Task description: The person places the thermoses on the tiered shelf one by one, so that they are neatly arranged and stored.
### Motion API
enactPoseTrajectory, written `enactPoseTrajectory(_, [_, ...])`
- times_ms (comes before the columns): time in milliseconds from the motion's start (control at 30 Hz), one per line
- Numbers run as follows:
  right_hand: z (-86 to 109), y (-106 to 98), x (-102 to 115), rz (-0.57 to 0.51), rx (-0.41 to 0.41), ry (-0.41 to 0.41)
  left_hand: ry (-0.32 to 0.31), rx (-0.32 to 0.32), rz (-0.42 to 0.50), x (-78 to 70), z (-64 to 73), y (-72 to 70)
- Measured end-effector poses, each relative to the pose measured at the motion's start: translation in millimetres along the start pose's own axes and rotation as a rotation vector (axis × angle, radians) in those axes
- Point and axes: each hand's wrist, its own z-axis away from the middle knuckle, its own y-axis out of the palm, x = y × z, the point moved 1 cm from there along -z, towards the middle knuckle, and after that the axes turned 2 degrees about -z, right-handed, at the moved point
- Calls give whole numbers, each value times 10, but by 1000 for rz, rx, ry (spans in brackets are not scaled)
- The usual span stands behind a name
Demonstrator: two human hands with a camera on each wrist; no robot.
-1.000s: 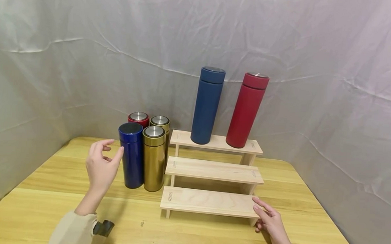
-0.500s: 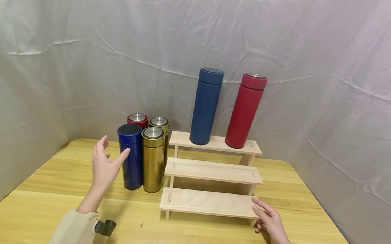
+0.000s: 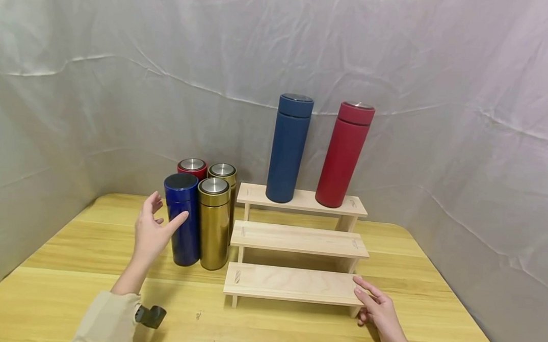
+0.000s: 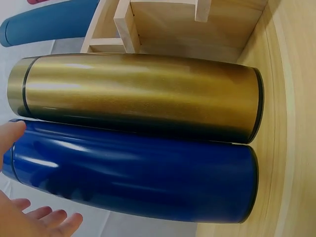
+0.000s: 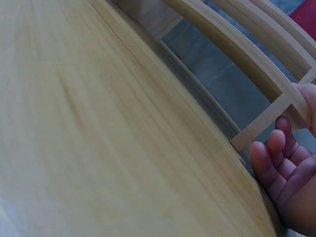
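Your left hand (image 3: 153, 234) was spread beside the glossy blue bottle (image 3: 187, 238), upright on the tabletop (image 3: 235, 332) — likely shaped to its round body; contact I could not tell. Your right hand (image 3: 378, 311) pinched the lowest step (image 3: 292, 284) of the wooden stand (image 3: 298, 239), probably steadying it. The right wrist view showed that hand's fingers (image 5: 266, 163) curled beside the leg (image 5: 261, 124) — a detail the head view mostly hid.

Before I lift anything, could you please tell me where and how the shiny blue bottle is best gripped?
I'd probably grip the shiny blue bottle round its upper body, just below the lid, coming from the left. It stands upright, smooth and round; the gold bottle is close on its right, the red bottle behind, and the open left hand is at its left.
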Motion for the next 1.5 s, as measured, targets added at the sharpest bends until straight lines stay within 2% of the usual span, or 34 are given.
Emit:
enactPoseTrajectory(367, [-1,1,-6,-3,1,-10,34,23,9,67,-38,71])
enactPoseTrajectory(1067, [-12,-4,-21,-3,-6,-9,-8,71,16,133,-98,128])
enactPoseTrajectory(1500, [-14,-3,-16,-5,-8,-12,-34,119,-30,167,-134,167])
